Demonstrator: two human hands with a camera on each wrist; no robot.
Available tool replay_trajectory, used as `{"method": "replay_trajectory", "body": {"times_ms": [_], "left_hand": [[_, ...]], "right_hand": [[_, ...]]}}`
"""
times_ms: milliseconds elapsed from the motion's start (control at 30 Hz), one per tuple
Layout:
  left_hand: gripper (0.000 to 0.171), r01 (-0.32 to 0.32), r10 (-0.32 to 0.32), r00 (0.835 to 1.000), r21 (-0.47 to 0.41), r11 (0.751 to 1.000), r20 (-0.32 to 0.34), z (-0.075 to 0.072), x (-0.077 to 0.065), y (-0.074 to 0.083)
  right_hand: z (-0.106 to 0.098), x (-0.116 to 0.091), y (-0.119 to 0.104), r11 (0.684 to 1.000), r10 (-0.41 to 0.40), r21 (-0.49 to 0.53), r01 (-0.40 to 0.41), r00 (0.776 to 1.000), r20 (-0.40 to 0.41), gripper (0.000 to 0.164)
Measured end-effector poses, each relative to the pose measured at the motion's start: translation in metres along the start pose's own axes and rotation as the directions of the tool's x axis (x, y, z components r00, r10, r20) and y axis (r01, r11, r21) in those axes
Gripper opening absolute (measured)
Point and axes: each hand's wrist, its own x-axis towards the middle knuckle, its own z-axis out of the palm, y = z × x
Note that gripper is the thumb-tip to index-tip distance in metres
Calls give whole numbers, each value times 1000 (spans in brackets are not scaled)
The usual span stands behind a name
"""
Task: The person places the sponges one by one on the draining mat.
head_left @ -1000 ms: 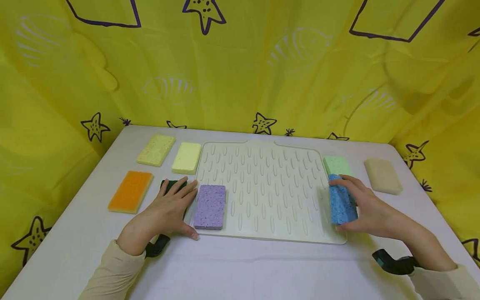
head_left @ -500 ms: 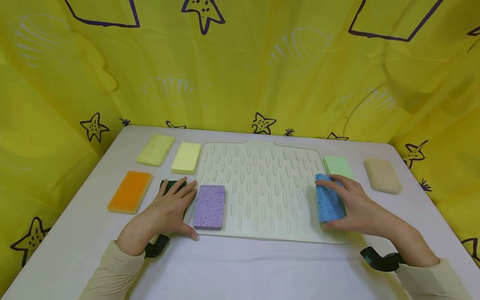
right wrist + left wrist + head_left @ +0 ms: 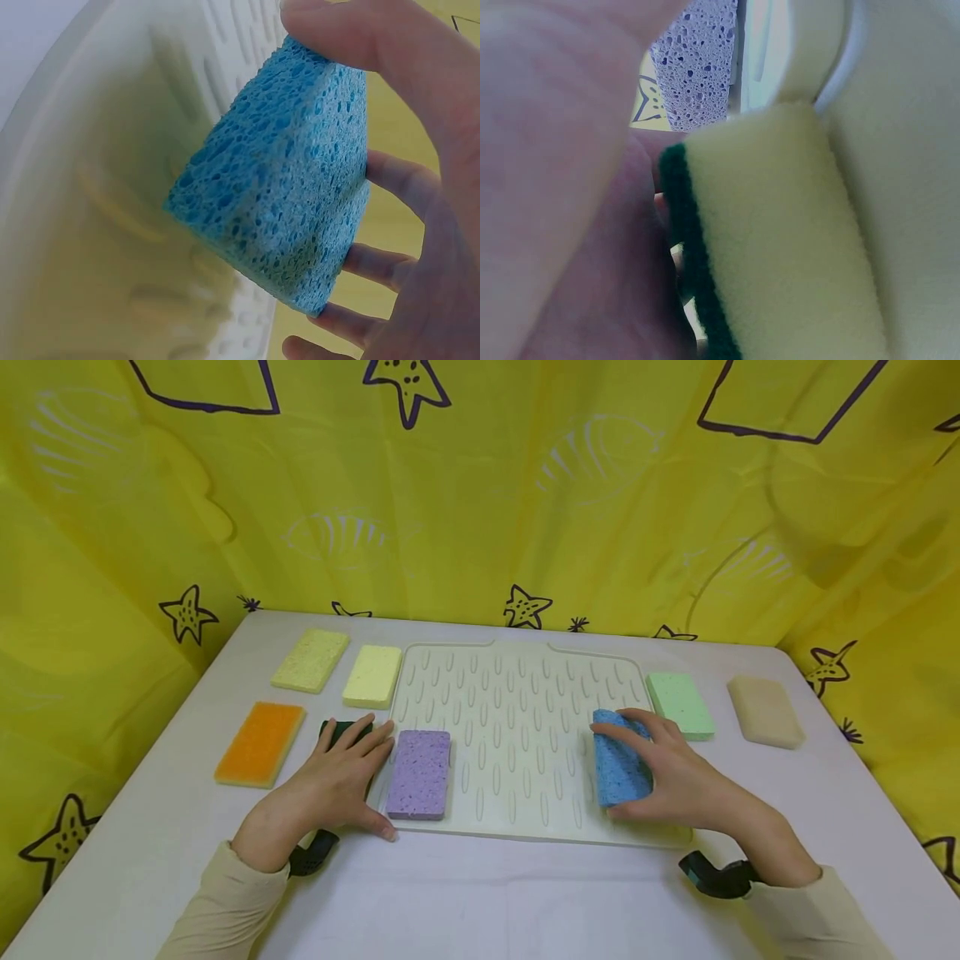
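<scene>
My right hand (image 3: 671,771) holds a blue sponge (image 3: 619,760) between thumb and fingers, over the right part of a pale ridged drying mat (image 3: 517,752). The right wrist view shows the blue sponge (image 3: 277,172) tilted above the ridges, thumb at one end. My left hand (image 3: 333,785) lies with fingers spread over a scrub sponge with a dark green face (image 3: 345,731), left of the mat and mostly hidden. Its thick yellow foam side (image 3: 780,232) shows in the left wrist view. Beside my left fingertips, a purple sponge (image 3: 418,774) lies on the mat's left edge.
An orange sponge (image 3: 260,744) and two yellow ones, the farther sponge (image 3: 311,660) and the nearer sponge (image 3: 372,676), lie to the left. Right of the mat are a light green sponge (image 3: 681,706) and a beige sponge (image 3: 765,711). A yellow curtain (image 3: 480,510) surrounds the table.
My right hand has carried the blue sponge left from the mat's right edge onto its area, uncovering the light green sponge. The left hand stays where it was.
</scene>
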Motion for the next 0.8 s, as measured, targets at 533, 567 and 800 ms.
{"method": "replay_trajectory", "body": {"times_ms": [533, 567, 800], "left_hand": [[123, -10, 10, 1000, 5, 1000, -13, 1, -1, -1], [123, -9, 9, 1000, 5, 1000, -13, 1, -1, -1], [122, -6, 6, 1000, -1, 1000, -14, 0, -1, 0]], "right_hand": [[17, 20, -32, 999, -36, 31, 35, 999, 21, 95], [18, 21, -34, 999, -40, 34, 40, 999, 22, 95], [23, 28, -45, 997, -68, 36, 67, 997, 29, 95]]}}
